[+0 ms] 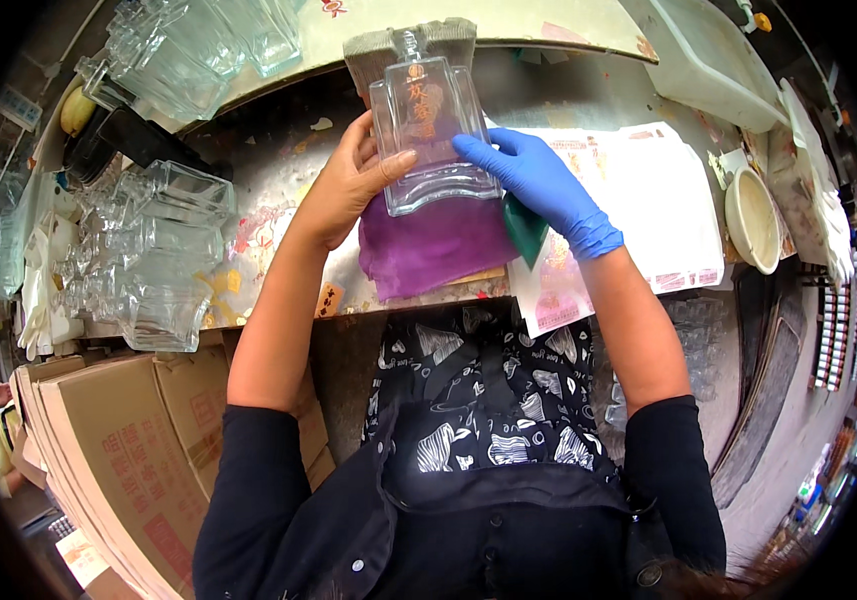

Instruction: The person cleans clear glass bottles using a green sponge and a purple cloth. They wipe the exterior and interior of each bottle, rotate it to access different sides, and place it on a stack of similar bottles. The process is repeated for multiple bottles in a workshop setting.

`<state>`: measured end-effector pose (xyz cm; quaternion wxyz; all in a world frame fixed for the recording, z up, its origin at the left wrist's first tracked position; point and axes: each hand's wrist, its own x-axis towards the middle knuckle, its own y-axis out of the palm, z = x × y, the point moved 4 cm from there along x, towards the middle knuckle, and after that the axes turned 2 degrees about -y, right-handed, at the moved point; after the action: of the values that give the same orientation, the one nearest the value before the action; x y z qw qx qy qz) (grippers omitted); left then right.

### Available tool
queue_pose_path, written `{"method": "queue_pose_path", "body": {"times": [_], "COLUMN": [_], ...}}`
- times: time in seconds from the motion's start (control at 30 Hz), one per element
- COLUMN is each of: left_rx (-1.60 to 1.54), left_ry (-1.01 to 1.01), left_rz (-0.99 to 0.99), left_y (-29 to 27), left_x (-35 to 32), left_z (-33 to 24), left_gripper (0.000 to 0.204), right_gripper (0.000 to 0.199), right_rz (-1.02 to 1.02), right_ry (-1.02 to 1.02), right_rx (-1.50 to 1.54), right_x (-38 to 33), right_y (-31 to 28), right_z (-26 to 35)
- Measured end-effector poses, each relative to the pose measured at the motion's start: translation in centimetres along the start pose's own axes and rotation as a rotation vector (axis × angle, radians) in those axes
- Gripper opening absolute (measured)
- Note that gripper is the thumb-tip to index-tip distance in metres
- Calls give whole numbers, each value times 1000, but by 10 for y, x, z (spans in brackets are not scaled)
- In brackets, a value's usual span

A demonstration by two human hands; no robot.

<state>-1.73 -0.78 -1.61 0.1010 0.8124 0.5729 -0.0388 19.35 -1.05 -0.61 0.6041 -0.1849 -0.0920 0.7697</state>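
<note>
Both my hands hold one clear glass bottle (438, 110), rectangular with stepped sides and gold-orange marks on its front. Its neck points away from me and its thick base toward me. My bare left hand (356, 182) grips the left side, thumb on the front near the base. On the right side, my right hand (543, 185) in a blue glove has its thumb on the front; its other fingers are partly hidden behind the bottle. Below the bottle lies a purple cloth (428, 250). A dark green piece (524, 228) shows under my right hand. Behind the neck is a grey-brown block or pad (368, 48).
Several clear bottles (163, 245) lie at the left, with more (198, 50) on the far shelf (398, 22). White printed sheets (648, 200) are stacked at the right, near a cream bowl (751, 220) and a translucent bin (708, 60). Cardboard boxes (113, 450) stand lower left.
</note>
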Motion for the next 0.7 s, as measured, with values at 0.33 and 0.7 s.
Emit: {"method": "queue_pose_path", "body": {"times": [0.33,0.7], "left_rx": [-308,-113], "left_ry": [-30,56], "left_rz": [0,0], "left_y": [5,9], "left_x": [-7,-8], "left_z": [-3,-2], "left_gripper": [72,85], "right_gripper": [66,65], "right_rz": [42,50], "right_ry": [66,27], "right_rx": [84,80], "right_x": [-9,-10], "right_y": [-2,-2], "right_z": [0,-6]}}
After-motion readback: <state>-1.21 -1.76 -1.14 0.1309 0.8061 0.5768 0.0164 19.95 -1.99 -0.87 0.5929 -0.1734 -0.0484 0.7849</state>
